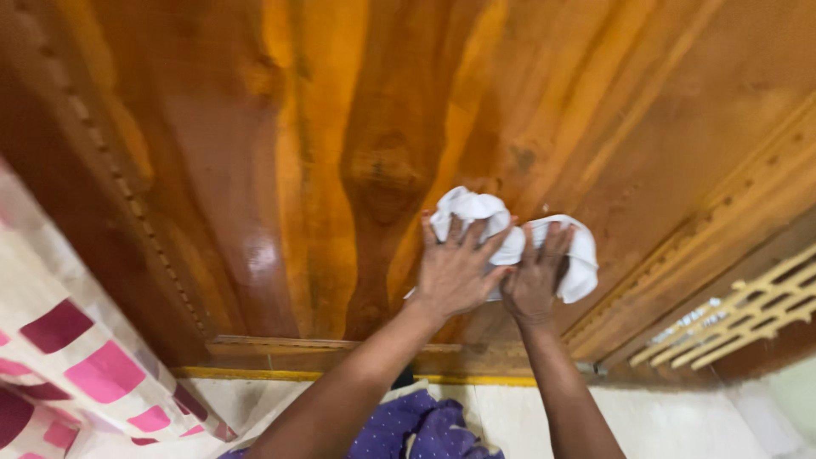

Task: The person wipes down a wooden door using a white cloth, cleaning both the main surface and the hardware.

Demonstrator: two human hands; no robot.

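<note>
A crumpled white cloth (510, 234) is pressed against a glossy varnished wooden door panel (323, 153). My left hand (455, 268) lies flat on the left part of the cloth with its fingers spread. My right hand (537, 276) presses the right part, fingers over the fabric. Both hands touch each other side by side. Both forearms reach up from the bottom of the view.
A carved beaded wooden frame (722, 221) runs along the door's right side, with a cream lattice grille (739, 319) beyond it. A curtain with pink squares (76, 357) hangs at the left. Pale floor (680, 421) and purple dotted clothing (421, 429) lie below.
</note>
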